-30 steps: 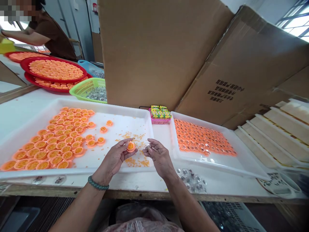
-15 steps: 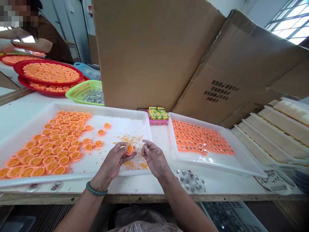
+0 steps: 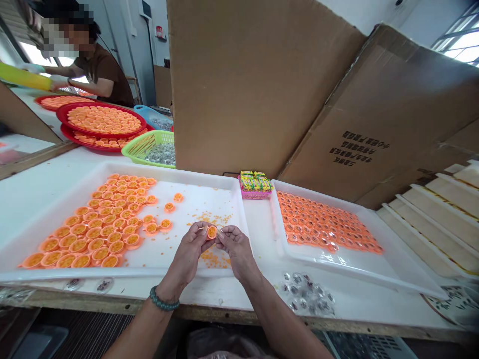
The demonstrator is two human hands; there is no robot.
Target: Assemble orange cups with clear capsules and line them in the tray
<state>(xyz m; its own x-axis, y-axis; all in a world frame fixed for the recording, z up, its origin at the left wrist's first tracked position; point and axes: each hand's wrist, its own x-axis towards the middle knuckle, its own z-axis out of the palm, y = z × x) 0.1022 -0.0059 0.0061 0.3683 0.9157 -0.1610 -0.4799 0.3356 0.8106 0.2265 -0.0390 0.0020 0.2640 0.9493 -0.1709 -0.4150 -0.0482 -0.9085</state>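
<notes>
A small round orange plastic cup (image 3: 211, 232) with yellow-orange filling is pinched in my left hand (image 3: 192, 245), its open face toward me. My right hand (image 3: 234, 245) is closed, its thumb and fingertips meeting the cup's right edge. The small clear plastic piece it carried is mostly hidden by the fingers. Both hands are above the right part of a white tray (image 3: 179, 271), close together. Many filled orange cups (image 3: 108, 219) crowd the tray's left side, and loose yellow-orange bits (image 3: 215, 259) lie scattered beneath my hands.
Another white tray (image 3: 396, 271) on the right holds rows of covered orange cups (image 3: 329, 219). Clear plastic pieces (image 3: 309, 294) lie near the table edge. Behind are a pink basket of small yellow packs (image 3: 256, 183), cardboard (image 3: 239, 89) and a green basket (image 3: 130, 149). A co-worker (image 3: 105, 75) handles something yellow.
My right hand has moved left to the cup in my left hand, so the gap between them has closed. The view has shifted slightly. The co-worker's arms have moved.
</notes>
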